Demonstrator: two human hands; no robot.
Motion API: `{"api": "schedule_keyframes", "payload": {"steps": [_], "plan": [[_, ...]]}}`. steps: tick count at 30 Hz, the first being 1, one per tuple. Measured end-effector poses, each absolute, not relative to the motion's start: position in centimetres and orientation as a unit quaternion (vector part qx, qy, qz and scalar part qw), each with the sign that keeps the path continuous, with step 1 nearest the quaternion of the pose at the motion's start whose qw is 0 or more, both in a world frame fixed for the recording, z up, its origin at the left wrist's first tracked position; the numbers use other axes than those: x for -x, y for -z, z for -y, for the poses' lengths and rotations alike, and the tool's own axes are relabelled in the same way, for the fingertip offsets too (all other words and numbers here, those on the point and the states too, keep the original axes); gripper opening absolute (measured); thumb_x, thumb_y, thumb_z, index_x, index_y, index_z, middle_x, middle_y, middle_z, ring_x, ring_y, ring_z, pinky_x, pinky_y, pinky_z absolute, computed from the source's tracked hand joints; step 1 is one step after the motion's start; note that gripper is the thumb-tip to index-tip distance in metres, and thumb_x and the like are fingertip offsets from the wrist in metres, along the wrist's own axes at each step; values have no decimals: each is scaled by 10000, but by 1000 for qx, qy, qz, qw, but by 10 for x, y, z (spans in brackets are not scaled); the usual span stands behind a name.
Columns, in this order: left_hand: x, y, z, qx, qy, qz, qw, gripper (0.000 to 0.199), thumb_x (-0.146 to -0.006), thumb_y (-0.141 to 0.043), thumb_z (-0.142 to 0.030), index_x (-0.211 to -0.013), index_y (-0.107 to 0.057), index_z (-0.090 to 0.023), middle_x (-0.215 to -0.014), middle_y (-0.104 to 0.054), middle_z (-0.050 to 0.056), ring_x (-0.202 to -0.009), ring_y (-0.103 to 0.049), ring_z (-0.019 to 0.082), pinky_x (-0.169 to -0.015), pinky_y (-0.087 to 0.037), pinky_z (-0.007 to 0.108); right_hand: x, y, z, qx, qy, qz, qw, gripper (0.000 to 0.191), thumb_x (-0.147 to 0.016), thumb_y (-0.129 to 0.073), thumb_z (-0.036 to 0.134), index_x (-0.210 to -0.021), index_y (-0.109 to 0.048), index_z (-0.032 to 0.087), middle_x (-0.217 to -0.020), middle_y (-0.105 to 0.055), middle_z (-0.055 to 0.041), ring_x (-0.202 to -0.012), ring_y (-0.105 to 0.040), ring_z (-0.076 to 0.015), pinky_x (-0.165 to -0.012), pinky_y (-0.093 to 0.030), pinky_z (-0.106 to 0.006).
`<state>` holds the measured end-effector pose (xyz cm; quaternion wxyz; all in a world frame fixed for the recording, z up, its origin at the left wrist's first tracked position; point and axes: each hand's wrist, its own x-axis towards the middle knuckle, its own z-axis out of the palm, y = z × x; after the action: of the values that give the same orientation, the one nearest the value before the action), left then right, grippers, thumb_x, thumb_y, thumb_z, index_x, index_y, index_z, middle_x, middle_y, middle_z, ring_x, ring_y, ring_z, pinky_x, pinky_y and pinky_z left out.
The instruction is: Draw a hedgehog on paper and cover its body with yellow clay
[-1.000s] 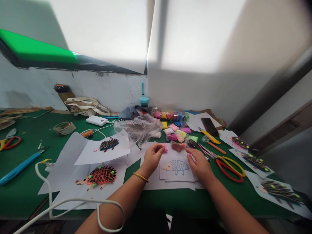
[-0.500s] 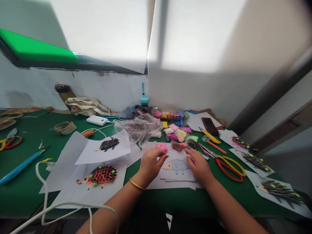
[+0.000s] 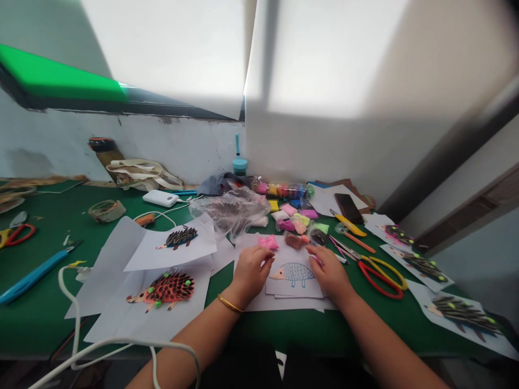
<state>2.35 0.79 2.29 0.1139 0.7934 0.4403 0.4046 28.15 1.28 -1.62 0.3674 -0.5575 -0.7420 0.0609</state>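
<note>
Currently, in the head view, both hands are held low over white paper [image 3: 263, 303], their backs turned up. The left hand [image 3: 252, 273] is loosely curled, its thumb and forefinger set close together; whether anything is pinched there cannot be told. The right hand [image 3: 330, 273] is half bent, its fingers pointed toward the left one. At its thumb a small pink piece [image 3: 318, 261] seems to be held, though at this size a grasp cannot be told from a mere touch.

The palms are hidden, and most of the pink piece is covered by the right hand. The left forearm [image 3: 190, 340] and right forearm [image 3: 389, 340] are cut off by the lower edge, and the left one is crossed by a white cable [image 3: 121, 341]. What is contained in the crumpled plastic bag [image 3: 231, 208] can hardly be made out.

Between the hands, a hedgehog drawing [image 3: 297, 273] is laid flat on top of the white paper. Its body and legs are outlined in blue, the back is filled with small scale-like marks, and the face is coloured pale peach. Just beyond it, a pink lump [image 3: 268, 242] and a brown lump [image 3: 294, 241] are placed side by side, slightly apart.
</note>
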Motion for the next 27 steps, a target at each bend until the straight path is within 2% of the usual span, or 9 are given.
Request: {"api": "schedule_keyframes", "payload": {"steps": [5,12,19,23,27], "plan": [[-24,-26,-4,-800,-381,-451,111,103,-918,-550,-205,-856,-633,-201,-872,-680,29,-846,-604,194,-786,-412,335,-282,18,-14,556,-64,743,367,341,-908,-443,294,-1162,-642,183,-1144,-672,-99,-1104,-577,-266,-988,-457,-459],[-24,-27,-5,-796,-359,-475,107,110,-832,-672,-206,-765,-586,-194,-801,-642,10,-810,-589,186,-747,-389,314,-283,19,-14,561,-68,741,363,346,-911,-445,304,-1165,-642,175,-1157,-664,-104,-1115,-568,-269,-998,-449,-463],[-25,-28,-5,-799,-358,-474,92,159,-905,-565,-226,-754,-594,-187,-783,-625,14,-786,-573,177,-755,-387,321,-283,18,-14,560,-69,742,363,337,-913,-446,303,-1158,-645,185,-1149,-666,-101,-1105,-573,-267,-983,-458,-452],[-25,-24,-6,-791,-374,-475,97,56,-837,-609,-141,-821,-627,-191,-827,-647,16,-826,-588,183,-774,-395,321,-282,18,-13,558,-64,742,367,334,-912,-445,307,-1152,-648,194,-1152,-670,-96,-1118,-572,-267,-993,-452,-448],[-25,-20,-8,-792,-385,-462,104,161,-846,-583,-105,-927,-669,-213,-903,-680,22,-871,-609,183,-826,-400,333,-282,17,-14,561,-64,743,361,337,-911,-442,304,-1150,-649,187,-1148,-671,-98,-1111,-575,-263,-993,-454,-443]]}}
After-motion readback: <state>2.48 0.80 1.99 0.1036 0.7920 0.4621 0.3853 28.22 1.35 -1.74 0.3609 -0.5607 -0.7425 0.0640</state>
